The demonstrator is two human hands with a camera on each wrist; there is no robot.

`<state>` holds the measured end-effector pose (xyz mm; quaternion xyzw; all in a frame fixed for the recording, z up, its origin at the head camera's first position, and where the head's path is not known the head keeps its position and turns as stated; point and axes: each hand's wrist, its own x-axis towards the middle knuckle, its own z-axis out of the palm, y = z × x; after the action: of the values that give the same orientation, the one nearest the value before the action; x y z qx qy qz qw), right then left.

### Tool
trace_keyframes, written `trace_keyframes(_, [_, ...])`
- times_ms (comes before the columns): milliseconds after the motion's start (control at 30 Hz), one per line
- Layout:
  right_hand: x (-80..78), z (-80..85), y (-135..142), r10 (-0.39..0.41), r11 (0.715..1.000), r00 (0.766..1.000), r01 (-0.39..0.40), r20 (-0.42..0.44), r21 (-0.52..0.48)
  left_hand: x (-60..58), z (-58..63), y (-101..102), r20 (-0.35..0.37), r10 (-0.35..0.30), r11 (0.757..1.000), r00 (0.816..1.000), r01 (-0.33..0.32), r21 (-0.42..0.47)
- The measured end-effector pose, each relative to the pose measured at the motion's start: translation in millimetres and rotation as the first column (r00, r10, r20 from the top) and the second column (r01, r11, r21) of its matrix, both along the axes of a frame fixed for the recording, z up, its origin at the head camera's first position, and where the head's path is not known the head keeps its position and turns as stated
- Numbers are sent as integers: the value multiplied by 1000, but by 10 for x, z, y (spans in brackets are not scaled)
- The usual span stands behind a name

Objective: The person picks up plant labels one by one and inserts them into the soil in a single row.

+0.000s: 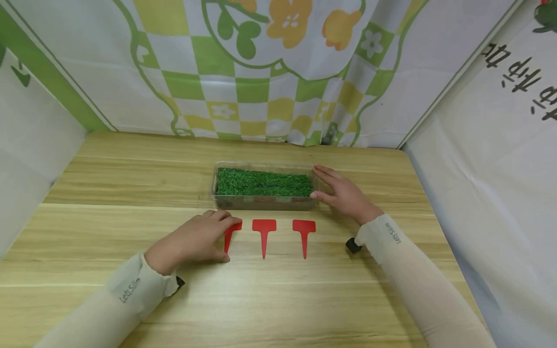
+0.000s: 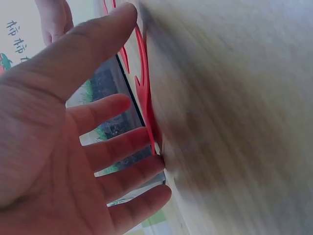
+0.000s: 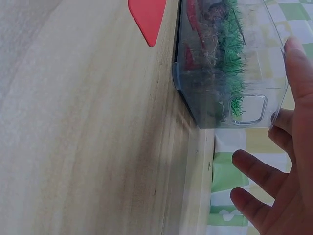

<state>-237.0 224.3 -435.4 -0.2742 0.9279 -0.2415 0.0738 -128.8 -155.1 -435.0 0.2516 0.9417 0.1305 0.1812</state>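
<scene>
My left hand [image 1: 193, 240] reaches over the leftmost red T-shaped plant label [image 1: 228, 237], its fingers at the label's wide head and its thumb near the pointed end. In the left wrist view the fingers are spread and nearly straight, with fingertips at the red label [image 2: 146, 112]. My right hand [image 1: 344, 193] rests on the right end of a clear plastic box [image 1: 265, 205] holding green artificial grass [image 1: 265, 182]. Up close, its thumb and index finger touch the rim of the clear box [image 3: 210, 110]; the other fingers extend beside it.
Two more red plant labels, a middle one [image 1: 264, 232] and a right one [image 1: 304, 232], lie in a row before the box on the wooden table [image 1: 283, 299]. A checked, flowered cloth [image 1: 261, 87] hangs behind, with white side walls [image 1: 487, 159].
</scene>
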Motion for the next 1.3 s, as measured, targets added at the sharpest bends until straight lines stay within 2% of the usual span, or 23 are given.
trace_keyframes(167, [3,-3,-3,-7,1000,1000,7,0,-7,3,15,6,-24,-7,1000,1000,7,0])
trace_keyframes(467, [25,4,-10,-68,998,998,68,-10,13,0,-21,3,-35,-3,1000,999,3,-7])
trace_keyframes(833, [44,18,-20,-111,994,991,111,77,11,-12,-31,0,-48,3,1000,999,-4,-18])
trace_keyframes(1067, [37,4,-20,-118,993,987,119,108,-3,-2,-26,5,-104,15,999,994,-19,-38])
trace_keyframes(1300, [43,12,-11,-119,993,986,121,120,-11,-32,31,-20,-121,28,999,992,-24,31])
